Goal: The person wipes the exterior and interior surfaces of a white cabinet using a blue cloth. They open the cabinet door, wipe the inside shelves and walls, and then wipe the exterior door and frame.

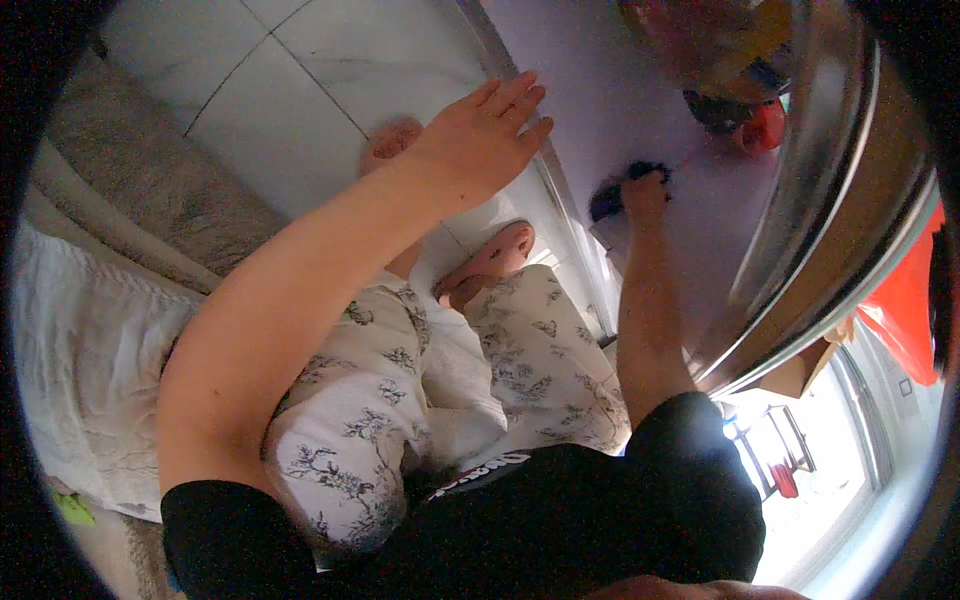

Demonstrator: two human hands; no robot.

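My left hand [491, 139] reaches forward over the tiled floor, fingers slightly spread and nothing held. It is above a pink slipper and beside a pale metal-like edge strip. Farther right, my right hand [645, 193] is lowered over a pale purplish surface [697, 225], its fingers curled on a dark object [607, 202]. Shadow and blur hide what kind of object this is. Dark and red items [761, 127] lie beyond it at the upper right. Below my hands are my bent legs in white patterned trousers [525, 352].
A shiny curved-looking panel edge [810, 225] borders my right side, with a red plastic bag [904, 300] and a cardboard box [795, 371] beyond. Greyish fabric [165, 172] and white cloth [90, 360] are at left. A pink slipper [499, 259] stands on the tiles.
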